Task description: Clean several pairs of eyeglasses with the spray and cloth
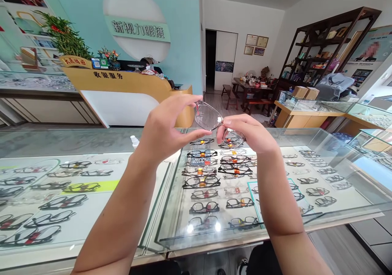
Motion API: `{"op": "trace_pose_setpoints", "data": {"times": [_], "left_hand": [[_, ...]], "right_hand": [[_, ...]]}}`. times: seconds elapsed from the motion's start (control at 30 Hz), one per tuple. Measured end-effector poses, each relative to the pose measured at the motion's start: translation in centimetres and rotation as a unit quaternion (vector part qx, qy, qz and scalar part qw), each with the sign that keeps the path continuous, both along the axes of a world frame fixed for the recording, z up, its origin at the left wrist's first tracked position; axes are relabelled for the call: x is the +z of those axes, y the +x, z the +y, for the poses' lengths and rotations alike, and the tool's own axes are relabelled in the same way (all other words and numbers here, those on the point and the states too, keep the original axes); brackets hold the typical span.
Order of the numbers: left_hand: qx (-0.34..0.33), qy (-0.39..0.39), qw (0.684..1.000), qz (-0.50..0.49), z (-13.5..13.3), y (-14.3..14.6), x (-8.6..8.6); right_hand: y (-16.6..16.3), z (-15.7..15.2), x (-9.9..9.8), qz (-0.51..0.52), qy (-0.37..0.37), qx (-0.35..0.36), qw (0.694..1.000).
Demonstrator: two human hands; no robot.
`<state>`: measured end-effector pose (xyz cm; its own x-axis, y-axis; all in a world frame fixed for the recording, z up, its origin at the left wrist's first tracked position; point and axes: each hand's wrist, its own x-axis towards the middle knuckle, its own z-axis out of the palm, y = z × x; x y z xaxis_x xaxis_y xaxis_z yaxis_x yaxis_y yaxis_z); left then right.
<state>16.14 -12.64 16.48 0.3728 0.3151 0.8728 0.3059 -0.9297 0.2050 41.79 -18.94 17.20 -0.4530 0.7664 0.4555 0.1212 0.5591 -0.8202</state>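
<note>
I hold a pair of clear-lensed glasses [211, 118] up in front of me with both hands, above a glass display counter [171, 242]. My left hand [167, 130] pinches the left lens rim between thumb and fingers. My right hand [248, 134] is closed around the other lens and the bridge. Under the counter glass lie several rows of spectacle frames [203, 181], directly below my hands.
A yellow reception desk [122, 83] with a potted plant [64, 38] stands behind the counter. More glass showcases [321, 107] run along the right. A dark wooden shelf unit [324, 46] and a table with benches [251, 89] fill the far right. A small white bottle [134, 141] sits on the counter.
</note>
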Motion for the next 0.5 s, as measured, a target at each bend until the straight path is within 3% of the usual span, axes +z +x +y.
{"op": "trace_pose_setpoints", "data": {"times": [0.07,0.17,0.33,0.5], "left_hand": [[0.004,0.019,1.0,-0.018,-0.2,0.1,-0.1],[0.019,0.035,0.997,-0.064,-0.3,0.2,-0.3],[0.057,0.004,0.981,-0.183,-0.3,0.3,-0.7],[0.095,-0.039,0.972,-0.212,-0.4,0.2,-0.9]], "right_hand": [[0.0,-0.5,0.2,0.002,0.017,-0.029,0.999],[-0.2,-0.9,0.2,0.043,0.074,-0.135,0.987],[-0.3,-0.6,-0.6,0.082,0.244,-0.298,0.919],[-0.9,-0.3,-1.0,0.036,0.318,-0.333,0.887]]}}
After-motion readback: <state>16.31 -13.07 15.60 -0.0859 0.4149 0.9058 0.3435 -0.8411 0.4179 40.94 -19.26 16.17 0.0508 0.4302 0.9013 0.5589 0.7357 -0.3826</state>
